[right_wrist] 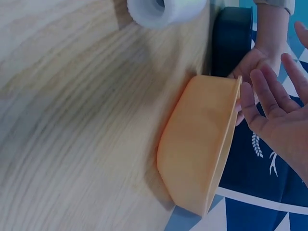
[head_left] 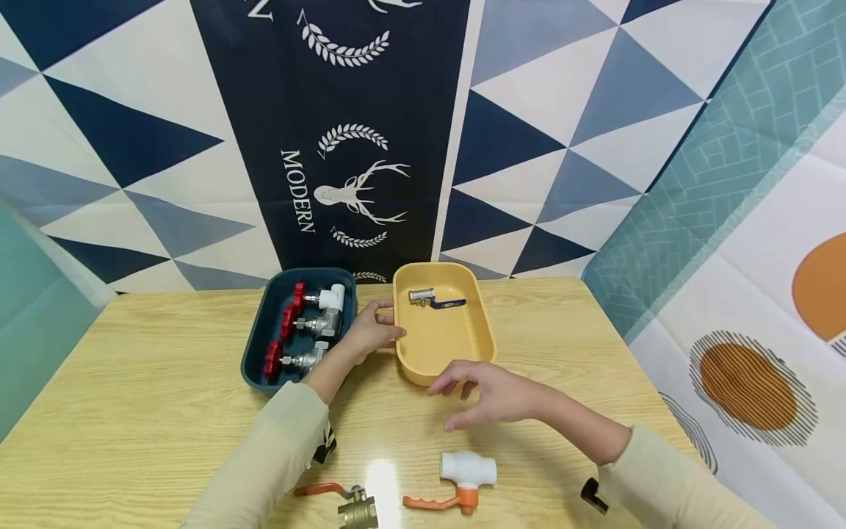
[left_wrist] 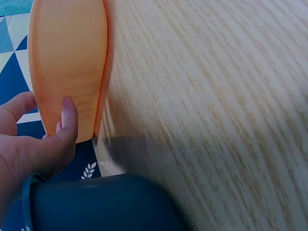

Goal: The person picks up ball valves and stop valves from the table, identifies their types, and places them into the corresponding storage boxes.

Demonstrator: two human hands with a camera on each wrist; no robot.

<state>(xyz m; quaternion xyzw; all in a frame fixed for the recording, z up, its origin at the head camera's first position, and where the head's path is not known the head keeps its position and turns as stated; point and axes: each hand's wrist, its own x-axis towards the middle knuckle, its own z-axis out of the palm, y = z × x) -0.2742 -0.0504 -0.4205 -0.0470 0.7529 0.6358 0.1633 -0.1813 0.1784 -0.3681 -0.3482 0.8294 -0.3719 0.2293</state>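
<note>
A yellow bin (head_left: 441,345) stands at the back of the table. My left hand (head_left: 371,329) is at its left rim, thumb over the edge and fingers against the outer wall, as the left wrist view also shows on the bin's wall (left_wrist: 67,53). Inside the bin lies a small metal ball valve (head_left: 423,296) with a blue lever. My right hand (head_left: 492,393) hovers off the bin's front right corner, fingers loosely bent and holding nothing. In the right wrist view that hand (right_wrist: 284,115) appears apart from the bin (right_wrist: 197,139).
Left of the yellow bin, a dark blue bin (head_left: 254,353) holds several valves with red round handles (head_left: 291,316). Nearer the front lie a white plastic valve (head_left: 468,467) with an orange lever and a brass valve (head_left: 358,513) with a red lever. A patterned cloth backs the table.
</note>
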